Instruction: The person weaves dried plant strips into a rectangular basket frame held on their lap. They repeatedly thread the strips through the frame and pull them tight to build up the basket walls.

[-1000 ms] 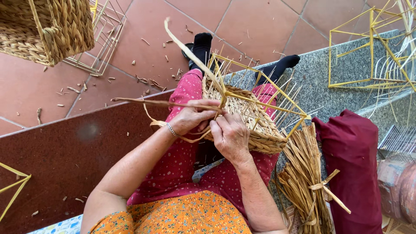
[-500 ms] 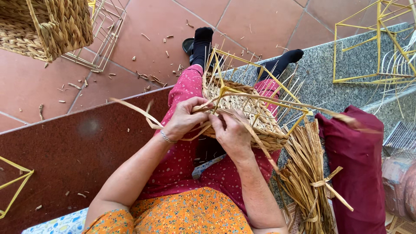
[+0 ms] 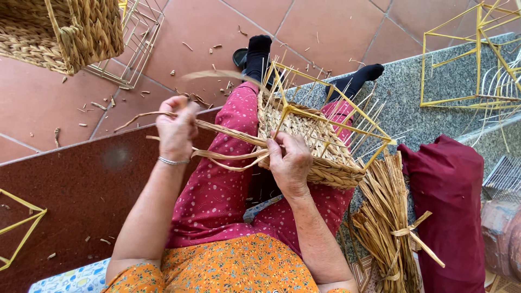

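A half-woven straw basket (image 3: 320, 146) on a yellow wire frame (image 3: 325, 103) rests on my lap, over red dotted trousers. My left hand (image 3: 176, 127) is out to the left of the basket, closed on flat straw strands (image 3: 228, 133) that run back to the basket's near edge. My right hand (image 3: 290, 160) grips the basket's near rim where those strands enter the weave. Bare wire uprights stick up around the basket's far side.
A tied bundle of straw (image 3: 388, 228) lies at my right, beside a dark red cushion (image 3: 453, 206). A finished woven basket (image 3: 65, 30) and an empty wire frame (image 3: 138, 40) stand at the upper left. Yellow frames (image 3: 472, 59) sit on the granite step. Straw scraps litter the tiles.
My left hand has drawn away from the basket to the left, pulling the straw strands out long and taut. My right hand has stayed on the basket's near rim.
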